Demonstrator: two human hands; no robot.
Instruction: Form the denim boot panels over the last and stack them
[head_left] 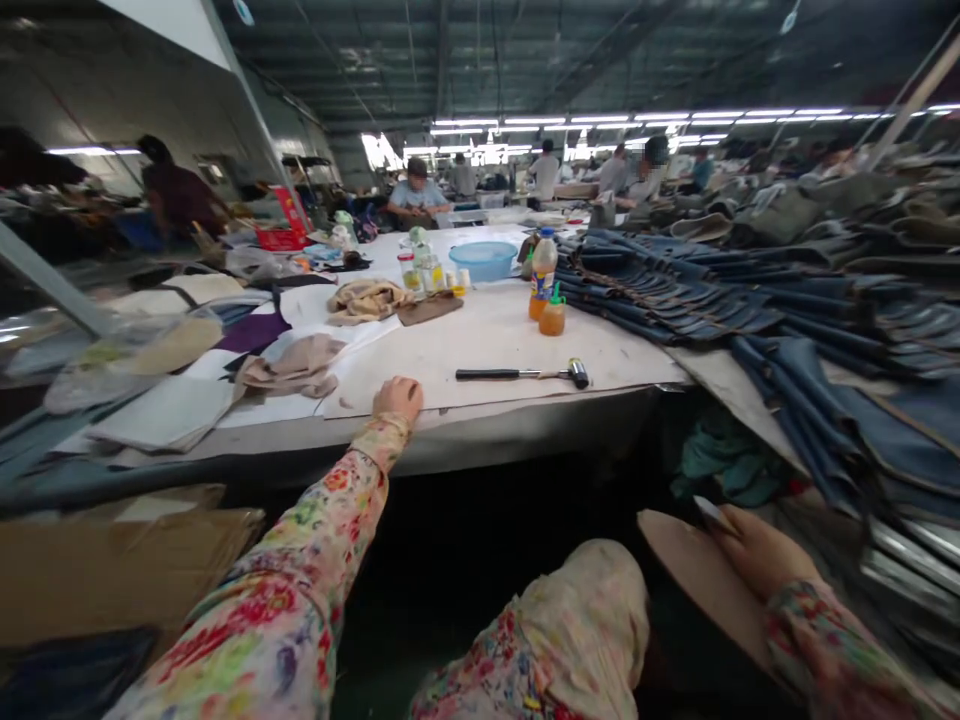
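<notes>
- Although both hands are in view from the head camera, they are held well apart, and no shared object is gripped.
- The left hand (397, 400) is curled into a loose fist and rested at the near edge of the white work table (517, 340), bottom centre-left; nothing can be seen in it.
- A tan rounded flat piece (697, 580) is clasped by the right hand (757, 552) at the lower right, with a pale pointed strip (712, 514) showing at its top; what the strip is cannot be told.
- A hammer (521, 374) is laid on the table ahead of the left hand.
- Beige cloth (289, 365) is heaped left of centre, and a squeeze bottle (553, 316), an orange-capped bottle (544, 265) and a blue basin (484, 260) are placed further up the table.
- Stacks of denim pieces (675, 290) are piled along the right side, beyond the right hand.
- Cardboard (112, 570) is propped at the lower left.
- A co-worker (416, 192) is seated at the far end of the table.
</notes>
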